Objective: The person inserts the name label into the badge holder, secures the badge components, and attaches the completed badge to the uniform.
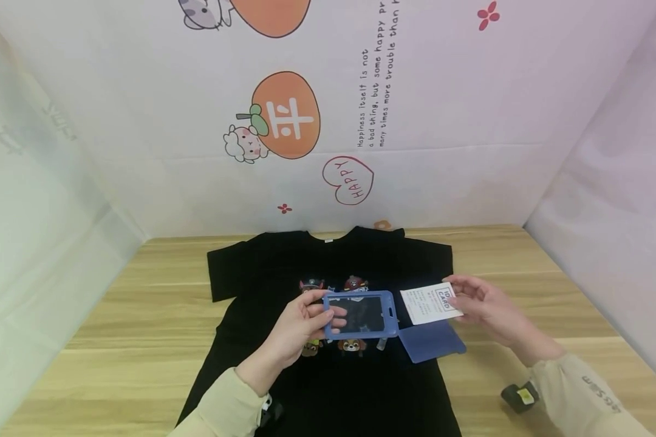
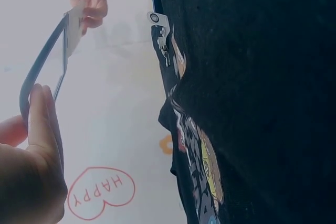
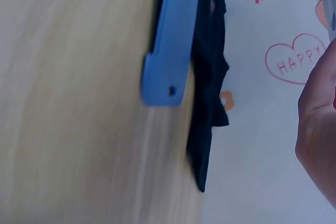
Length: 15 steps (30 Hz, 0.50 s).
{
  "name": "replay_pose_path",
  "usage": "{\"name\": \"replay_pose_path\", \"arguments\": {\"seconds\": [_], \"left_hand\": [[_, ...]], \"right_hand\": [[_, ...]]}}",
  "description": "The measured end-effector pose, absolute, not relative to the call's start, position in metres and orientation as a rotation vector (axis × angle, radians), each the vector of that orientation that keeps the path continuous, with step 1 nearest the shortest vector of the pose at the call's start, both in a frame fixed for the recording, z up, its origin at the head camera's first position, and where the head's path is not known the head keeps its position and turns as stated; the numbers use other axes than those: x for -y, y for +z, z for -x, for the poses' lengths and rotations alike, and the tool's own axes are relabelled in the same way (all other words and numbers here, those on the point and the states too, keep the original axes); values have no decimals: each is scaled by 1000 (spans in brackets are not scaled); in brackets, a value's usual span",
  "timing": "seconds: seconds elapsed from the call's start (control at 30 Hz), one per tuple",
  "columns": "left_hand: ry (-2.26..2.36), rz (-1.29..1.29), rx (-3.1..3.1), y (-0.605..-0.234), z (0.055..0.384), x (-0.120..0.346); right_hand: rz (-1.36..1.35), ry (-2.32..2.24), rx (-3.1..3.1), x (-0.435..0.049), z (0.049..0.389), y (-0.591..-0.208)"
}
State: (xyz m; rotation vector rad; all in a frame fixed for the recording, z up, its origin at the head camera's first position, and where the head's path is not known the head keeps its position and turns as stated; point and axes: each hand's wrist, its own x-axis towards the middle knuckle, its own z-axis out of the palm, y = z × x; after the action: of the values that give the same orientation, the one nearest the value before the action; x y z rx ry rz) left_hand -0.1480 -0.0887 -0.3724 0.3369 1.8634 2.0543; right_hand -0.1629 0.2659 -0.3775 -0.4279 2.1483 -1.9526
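My left hand (image 1: 300,323) grips the left end of a blue card holder frame (image 1: 362,335), thumb in front and fingers behind its clear window. Between thumb and fingers of my right hand (image 1: 486,306) is a white card (image 1: 429,304) printed "ID CARD", held by its right edge. The card is just right of the frame's slotted end. Below the card lies a flat blue cover piece (image 1: 432,343) of the holder. In the left wrist view, the frame (image 2: 39,64) is tilted and the card (image 2: 75,30) overlaps its far end.
A black T-shirt (image 1: 284,261) with cartoon dog prints is spread over the wooden table (image 1: 126,328). White printed cloth (image 1: 197,194) hangs behind and at both sides. A dark wrist device (image 1: 519,397) sits by the right sleeve.
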Motion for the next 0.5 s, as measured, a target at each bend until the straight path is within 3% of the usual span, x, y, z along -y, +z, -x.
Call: {"name": "replay_pose_path", "arguments": {"seconds": [0.5], "left_hand": [[2076,-330,-1839,-372,147,81]], "right_hand": [[489,-2007,-2110,-236,159,-358]]}}
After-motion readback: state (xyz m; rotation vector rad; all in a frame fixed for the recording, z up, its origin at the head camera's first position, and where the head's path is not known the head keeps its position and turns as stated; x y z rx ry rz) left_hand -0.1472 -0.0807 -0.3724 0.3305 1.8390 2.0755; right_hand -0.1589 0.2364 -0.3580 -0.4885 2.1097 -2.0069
